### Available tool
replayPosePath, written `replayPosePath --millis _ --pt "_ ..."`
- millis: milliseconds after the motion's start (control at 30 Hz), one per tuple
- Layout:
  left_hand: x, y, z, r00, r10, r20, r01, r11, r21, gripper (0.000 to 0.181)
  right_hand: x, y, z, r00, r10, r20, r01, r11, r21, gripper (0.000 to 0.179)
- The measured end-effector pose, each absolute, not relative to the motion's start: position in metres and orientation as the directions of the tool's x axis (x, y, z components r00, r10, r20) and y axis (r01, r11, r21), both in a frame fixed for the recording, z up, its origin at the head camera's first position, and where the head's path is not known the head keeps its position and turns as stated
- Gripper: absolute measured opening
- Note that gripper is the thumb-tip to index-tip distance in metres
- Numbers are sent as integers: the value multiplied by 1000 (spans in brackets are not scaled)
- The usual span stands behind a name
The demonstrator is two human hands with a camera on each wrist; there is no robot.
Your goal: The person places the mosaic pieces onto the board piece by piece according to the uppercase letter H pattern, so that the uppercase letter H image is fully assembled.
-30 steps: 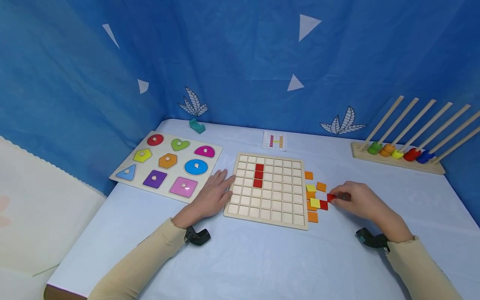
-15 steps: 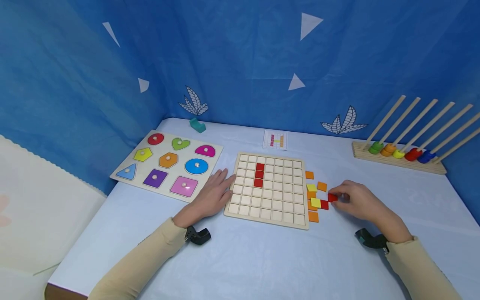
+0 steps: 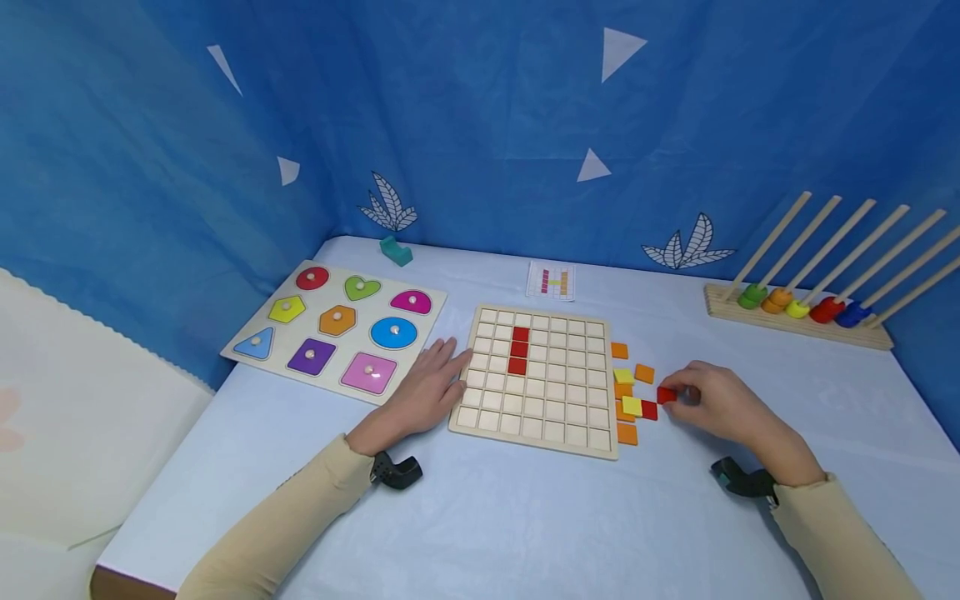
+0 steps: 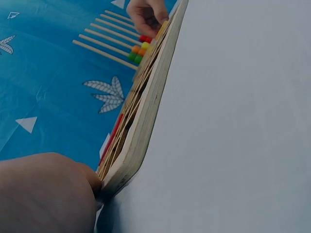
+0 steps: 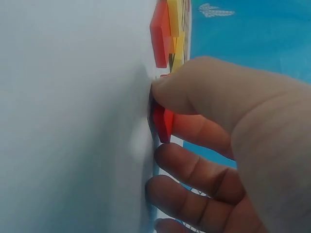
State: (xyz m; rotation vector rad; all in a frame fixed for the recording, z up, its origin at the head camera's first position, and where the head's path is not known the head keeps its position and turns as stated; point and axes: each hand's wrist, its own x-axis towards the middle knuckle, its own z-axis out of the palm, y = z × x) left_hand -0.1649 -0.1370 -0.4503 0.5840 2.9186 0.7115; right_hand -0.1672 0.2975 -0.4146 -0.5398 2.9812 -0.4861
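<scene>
In the head view a wooden grid board (image 3: 553, 408) lies mid-table, with three red square tiles (image 3: 517, 366) stacked as a column in its cells. My left hand (image 3: 423, 387) rests at the board's left edge, fingers spread and touching its frame. Right of the board, my right hand (image 3: 708, 404) pinches a red tile (image 3: 666, 395) between thumb and fingers. The right wrist view has this red tile (image 5: 163, 121) close to the table surface, partly covered by the thumb. Loose orange tiles (image 3: 644, 373), yellow tiles (image 3: 632, 407) and another red tile (image 3: 649, 410) lie beside the board.
A small pattern card (image 3: 551, 281) lies behind the board. To the left is a knobbed shape puzzle (image 3: 337, 320), with a teal block (image 3: 396, 251) behind it. A peg stand with coloured rings (image 3: 798, 321) stands at the back right, before the blue curtain (image 3: 480, 125).
My right fingers have shifted on the red tile, and more of it shows now. The left hand has stayed at the board's edge.
</scene>
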Motion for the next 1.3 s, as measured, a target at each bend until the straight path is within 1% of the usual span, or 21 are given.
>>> replayPosePath --millis 300,433,967,1100,1300 --pt "-165 -137 -450 -924 383 5 343 820 457 56 -168 298 -414 -939 -344 -16 -321 891 -322 29" --pt "-165 -137 -450 -922 387 9 347 818 459 56 -167 297 -414 -936 -352 -9 -332 889 -315 33" --pt "-163 -137 -450 -924 382 4 340 819 463 56 -172 283 -402 -900 -432 50 -425 848 -316 33" --pt "-163 -137 -450 -924 381 6 341 819 461 56 -176 274 -399 -889 -454 63 -450 838 -309 34" --pt "-164 -137 -449 -925 379 2 337 820 462 56 -182 254 -393 -865 -495 84 -496 814 -303 30"
